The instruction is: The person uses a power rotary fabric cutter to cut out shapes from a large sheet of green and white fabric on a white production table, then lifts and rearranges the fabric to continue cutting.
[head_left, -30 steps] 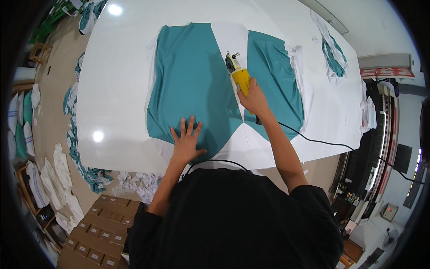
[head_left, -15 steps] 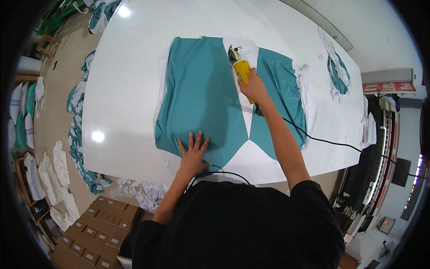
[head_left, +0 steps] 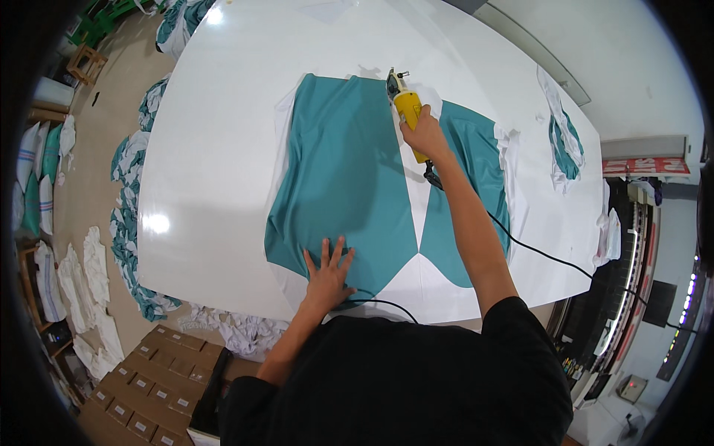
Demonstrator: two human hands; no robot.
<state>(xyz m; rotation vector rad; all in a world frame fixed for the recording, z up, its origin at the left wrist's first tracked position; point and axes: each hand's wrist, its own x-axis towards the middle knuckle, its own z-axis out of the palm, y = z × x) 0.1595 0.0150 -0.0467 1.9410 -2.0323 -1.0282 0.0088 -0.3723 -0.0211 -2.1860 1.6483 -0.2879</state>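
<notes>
My right hand (head_left: 426, 136) is wrapped round a yellow electric fabric cutter (head_left: 410, 110). Its dark cutting head is at the far edge of a teal fabric piece (head_left: 346, 171), by a white strip. This large teal piece lies over white fabric (head_left: 416, 286), whose margins show along the left side and at the near end. A second teal piece (head_left: 476, 160) lies to the right, partly behind my right forearm. Fingers spread, my left hand (head_left: 328, 279) presses flat on the large teal piece near its front edge. The blade's contact with the cloth is too small to make out.
The cutter's black cord (head_left: 550, 256) runs off to the right across the white table (head_left: 201, 171). Teal and white scraps (head_left: 567, 145) lie at the table's right. Heaped offcuts (head_left: 130, 223) line the floor on the left. Cardboard boxes (head_left: 149, 386) stand at the lower left.
The cutter in my right hand has moved to the far edge of the teal piece. The whole view has shifted slightly, and my left hand stays spread on the cloth.
</notes>
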